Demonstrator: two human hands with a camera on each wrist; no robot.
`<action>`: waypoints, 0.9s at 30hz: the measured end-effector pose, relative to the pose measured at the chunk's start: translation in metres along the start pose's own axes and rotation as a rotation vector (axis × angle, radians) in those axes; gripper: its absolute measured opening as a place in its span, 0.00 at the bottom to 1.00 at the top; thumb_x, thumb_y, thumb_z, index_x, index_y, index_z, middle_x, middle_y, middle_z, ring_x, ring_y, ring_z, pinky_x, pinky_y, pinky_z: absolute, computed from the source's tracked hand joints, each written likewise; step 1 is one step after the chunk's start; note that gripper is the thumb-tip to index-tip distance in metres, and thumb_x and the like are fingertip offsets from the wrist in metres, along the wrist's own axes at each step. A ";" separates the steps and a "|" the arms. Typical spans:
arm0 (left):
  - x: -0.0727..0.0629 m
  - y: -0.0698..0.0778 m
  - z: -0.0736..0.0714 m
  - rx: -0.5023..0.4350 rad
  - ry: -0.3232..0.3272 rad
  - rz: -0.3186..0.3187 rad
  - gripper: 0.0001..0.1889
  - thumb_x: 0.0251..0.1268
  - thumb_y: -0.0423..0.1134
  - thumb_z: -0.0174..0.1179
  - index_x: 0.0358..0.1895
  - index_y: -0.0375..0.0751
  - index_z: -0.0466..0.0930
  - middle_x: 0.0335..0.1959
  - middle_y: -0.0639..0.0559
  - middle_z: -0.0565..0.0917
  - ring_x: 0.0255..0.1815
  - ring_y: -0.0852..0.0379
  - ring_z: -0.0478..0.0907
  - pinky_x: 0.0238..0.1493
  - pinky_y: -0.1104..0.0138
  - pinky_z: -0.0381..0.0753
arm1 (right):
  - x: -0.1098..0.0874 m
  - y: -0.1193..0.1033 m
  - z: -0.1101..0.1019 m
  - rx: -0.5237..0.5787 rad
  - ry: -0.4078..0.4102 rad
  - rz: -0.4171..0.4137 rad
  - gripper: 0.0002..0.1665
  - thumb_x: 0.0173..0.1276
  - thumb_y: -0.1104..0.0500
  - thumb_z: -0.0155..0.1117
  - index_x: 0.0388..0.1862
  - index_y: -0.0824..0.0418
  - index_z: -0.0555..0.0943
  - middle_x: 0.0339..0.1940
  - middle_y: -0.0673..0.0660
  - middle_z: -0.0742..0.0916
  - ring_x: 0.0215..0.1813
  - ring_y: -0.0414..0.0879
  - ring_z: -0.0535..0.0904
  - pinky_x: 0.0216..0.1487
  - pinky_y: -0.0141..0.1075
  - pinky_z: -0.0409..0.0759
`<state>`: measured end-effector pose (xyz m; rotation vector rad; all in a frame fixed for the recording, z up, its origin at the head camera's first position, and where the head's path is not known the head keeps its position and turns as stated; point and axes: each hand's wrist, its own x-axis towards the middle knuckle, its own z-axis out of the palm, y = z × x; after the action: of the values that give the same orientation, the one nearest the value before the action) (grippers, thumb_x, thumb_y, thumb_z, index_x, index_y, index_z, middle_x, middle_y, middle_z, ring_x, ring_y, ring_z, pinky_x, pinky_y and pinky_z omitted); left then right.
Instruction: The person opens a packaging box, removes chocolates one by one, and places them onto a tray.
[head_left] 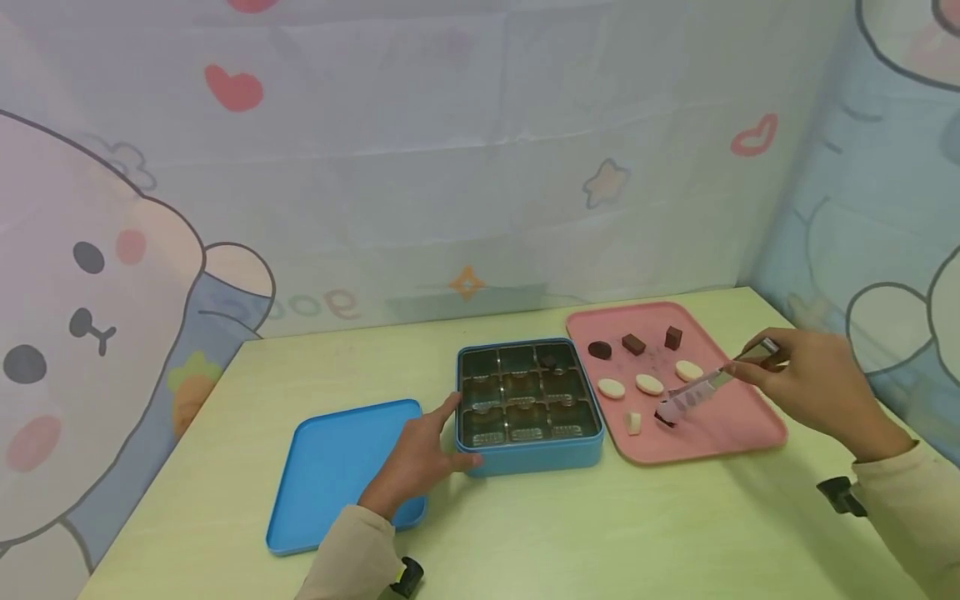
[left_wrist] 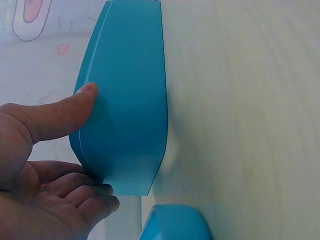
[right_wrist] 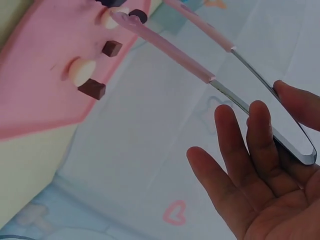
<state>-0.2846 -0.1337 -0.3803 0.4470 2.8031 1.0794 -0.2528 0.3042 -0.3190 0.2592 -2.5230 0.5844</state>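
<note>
My left hand [head_left: 420, 457] rests at the near left corner of a blue box [head_left: 536, 460], thumb on the front wall and fingers at the left side. A clear insert [head_left: 522, 387] of several compartments fills the box; a dark piece sits in the far right one. My right hand [head_left: 813, 383] holds tongs [head_left: 690, 396] with pink-white arms over a pink tray [head_left: 738, 429]. At the tongs' tips is a dark chocolate piece [head_left: 664, 421]; whether they grip it I cannot tell. In the right wrist view the tong arms [right_wrist: 170, 52] stand apart.
On the tray lie a dark oval chocolate [head_left: 600, 350], dark blocks [head_left: 633, 344], several white ovals [head_left: 649, 384] and a small white piece [head_left: 633, 423]. A blue lid [head_left: 341, 467] lies left of the box, partly behind my left hand. A printed cloth [head_left: 420, 167] hangs behind the table.
</note>
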 end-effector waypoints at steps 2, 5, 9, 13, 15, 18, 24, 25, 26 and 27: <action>0.000 0.000 0.000 0.005 0.004 0.002 0.49 0.57 0.42 0.75 0.80 0.41 0.56 0.78 0.36 0.64 0.77 0.34 0.62 0.69 0.40 0.73 | 0.002 -0.003 -0.002 0.019 0.019 0.012 0.05 0.55 0.60 0.78 0.26 0.56 0.88 0.20 0.49 0.89 0.23 0.20 0.76 0.22 0.28 0.71; 0.000 0.000 -0.001 0.010 0.007 0.001 0.49 0.57 0.42 0.75 0.80 0.41 0.56 0.77 0.36 0.65 0.77 0.34 0.62 0.69 0.40 0.73 | 0.007 -0.009 -0.004 0.043 0.056 0.014 0.04 0.56 0.59 0.78 0.27 0.56 0.88 0.21 0.52 0.90 0.23 0.14 0.74 0.20 0.27 0.70; 0.000 -0.001 -0.001 0.006 0.006 -0.004 0.49 0.57 0.43 0.75 0.80 0.42 0.56 0.78 0.37 0.64 0.78 0.34 0.61 0.69 0.40 0.72 | 0.016 -0.018 -0.002 0.052 0.146 -0.028 0.04 0.56 0.61 0.78 0.27 0.58 0.89 0.22 0.57 0.90 0.26 0.06 0.68 0.20 0.24 0.69; -0.001 0.000 -0.002 0.000 0.000 0.000 0.49 0.57 0.43 0.75 0.80 0.42 0.55 0.78 0.37 0.64 0.78 0.33 0.61 0.69 0.39 0.72 | 0.028 -0.029 0.008 0.090 0.228 -0.045 0.05 0.54 0.62 0.78 0.28 0.60 0.88 0.23 0.61 0.90 0.28 0.01 0.64 0.24 0.16 0.68; -0.001 0.001 -0.002 -0.003 -0.003 0.005 0.49 0.58 0.43 0.74 0.80 0.42 0.56 0.78 0.37 0.64 0.78 0.33 0.61 0.69 0.39 0.72 | 0.035 -0.036 0.015 0.122 0.238 -0.038 0.06 0.56 0.62 0.78 0.30 0.61 0.88 0.25 0.62 0.91 0.29 0.02 0.65 0.26 0.13 0.69; -0.002 0.002 -0.001 -0.003 -0.004 0.012 0.49 0.57 0.43 0.75 0.80 0.41 0.56 0.78 0.37 0.64 0.78 0.33 0.61 0.68 0.39 0.72 | 0.045 -0.048 0.025 0.155 0.238 -0.047 0.06 0.59 0.61 0.77 0.32 0.62 0.88 0.25 0.62 0.91 0.25 0.15 0.79 0.27 0.13 0.71; -0.002 0.004 0.000 -0.010 -0.008 0.016 0.49 0.58 0.42 0.74 0.80 0.42 0.55 0.79 0.38 0.63 0.79 0.34 0.60 0.69 0.39 0.71 | 0.059 -0.069 0.050 0.184 0.251 -0.086 0.08 0.62 0.61 0.75 0.31 0.66 0.86 0.24 0.63 0.90 0.28 0.57 0.89 0.33 0.46 0.88; -0.001 0.004 0.000 -0.013 -0.009 0.013 0.49 0.58 0.42 0.74 0.80 0.42 0.55 0.79 0.39 0.63 0.79 0.34 0.59 0.70 0.39 0.71 | 0.060 -0.071 0.054 0.191 0.254 -0.086 0.08 0.61 0.61 0.75 0.30 0.66 0.86 0.24 0.63 0.90 0.29 0.58 0.89 0.35 0.52 0.87; -0.001 0.005 0.000 -0.013 -0.010 0.015 0.49 0.58 0.42 0.74 0.80 0.42 0.55 0.79 0.38 0.63 0.79 0.34 0.60 0.70 0.39 0.71 | 0.062 -0.074 0.057 0.194 0.254 -0.086 0.08 0.62 0.61 0.75 0.30 0.66 0.86 0.24 0.63 0.90 0.29 0.58 0.89 0.36 0.55 0.87; -0.001 0.005 0.000 -0.016 -0.013 0.014 0.49 0.58 0.42 0.74 0.80 0.42 0.55 0.79 0.39 0.63 0.79 0.34 0.59 0.70 0.39 0.71 | 0.063 -0.076 0.061 0.201 0.250 -0.084 0.08 0.62 0.61 0.74 0.30 0.66 0.86 0.24 0.62 0.90 0.29 0.58 0.89 0.36 0.55 0.87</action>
<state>-0.2822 -0.1304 -0.3772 0.4708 2.7824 1.0968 -0.3110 0.2053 -0.3048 0.3403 -2.2049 0.7865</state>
